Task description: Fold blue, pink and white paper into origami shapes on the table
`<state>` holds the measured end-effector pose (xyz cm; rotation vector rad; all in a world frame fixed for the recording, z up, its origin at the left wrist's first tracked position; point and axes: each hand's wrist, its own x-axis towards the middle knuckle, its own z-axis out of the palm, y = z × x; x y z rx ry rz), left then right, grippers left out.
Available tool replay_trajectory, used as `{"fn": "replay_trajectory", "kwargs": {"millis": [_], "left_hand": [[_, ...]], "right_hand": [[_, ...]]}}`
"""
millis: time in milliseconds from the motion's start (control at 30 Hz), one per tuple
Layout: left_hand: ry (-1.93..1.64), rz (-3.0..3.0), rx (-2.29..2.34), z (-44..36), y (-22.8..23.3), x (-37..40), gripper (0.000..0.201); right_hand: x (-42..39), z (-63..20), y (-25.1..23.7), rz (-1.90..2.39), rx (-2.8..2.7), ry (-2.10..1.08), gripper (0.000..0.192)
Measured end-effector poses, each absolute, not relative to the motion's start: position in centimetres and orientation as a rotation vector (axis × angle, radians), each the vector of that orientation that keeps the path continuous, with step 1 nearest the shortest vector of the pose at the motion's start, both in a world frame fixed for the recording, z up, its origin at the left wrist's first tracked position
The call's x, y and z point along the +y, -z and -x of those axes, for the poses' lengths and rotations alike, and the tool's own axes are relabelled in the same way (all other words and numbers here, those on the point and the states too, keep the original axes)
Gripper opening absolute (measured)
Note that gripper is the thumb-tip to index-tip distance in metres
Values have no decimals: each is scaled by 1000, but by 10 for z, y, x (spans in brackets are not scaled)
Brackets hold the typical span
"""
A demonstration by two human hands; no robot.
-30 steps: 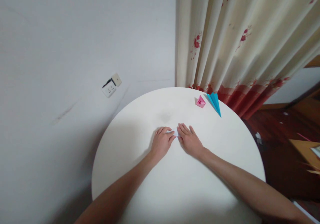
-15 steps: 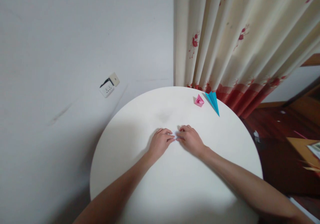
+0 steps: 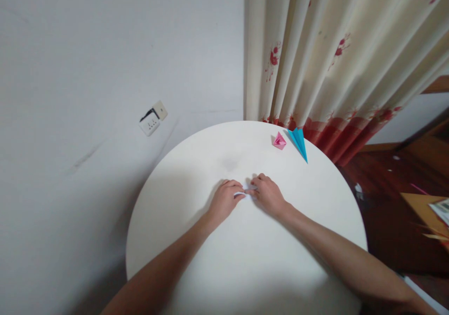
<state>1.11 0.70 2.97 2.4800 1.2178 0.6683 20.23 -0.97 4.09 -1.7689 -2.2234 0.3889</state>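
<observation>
Between my hands a small piece of pale, folded paper (image 3: 249, 186) lies on the round white table (image 3: 210, 277). My left hand (image 3: 224, 199) pinches the paper's left side between thumb and fingers. From the other side, my right hand (image 3: 269, 195) grips it, one fingertip pressed on its middle and reaching almost to the left fingertips. Fingers cover much of the paper, so its exact shape is hidden.
Toward the table's far right edge sit a pink folded-paper piece (image 3: 279, 141) and a blue paper plane (image 3: 298, 144). Behind them hangs a flowered curtain (image 3: 315, 48). A wall socket (image 3: 150, 124) is at the left. Papers lie on a wooden surface (image 3: 421, 207) at the right.
My right fingertip has slid a little left across the paper, closer to my left hand. My left hand has barely moved, and the pink and blue papers stay put.
</observation>
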Motion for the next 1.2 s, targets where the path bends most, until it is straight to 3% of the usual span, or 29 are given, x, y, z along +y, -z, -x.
{"fn": "replay_trajectory", "kwargs": {"millis": [167,400,600,667,800,867,967,1200], "left_hand": [[-715,-2407,1198,-11,-30,6,17],[-724,-2303,1338,-8,-32,5,38],[-678,-2091,1288,2,-30,11,69],[-663,-1970,1261,4,-31,13,68],[-674,-1703,1148,3,-36,13,44],[-705,-1565,1103,3,-39,13,37],[-819,-1393,1101,2,-45,12,44],[-977,-1203,1155,-13,-53,-1,50]], "right_hand": [[-11,-203,-42,1844,-2163,-507,30],[-10,-208,-35,1790,-2035,-639,12],[-9,-212,-34,1554,-1960,-739,4],[-9,-211,-35,1483,-1964,-756,5],[-11,-211,-42,1409,-1990,-639,11],[-10,-213,-46,1373,-1880,-484,20],[-6,-219,-49,1331,-1528,-403,42],[-12,-196,-40,1216,-1210,-1218,45]]}}
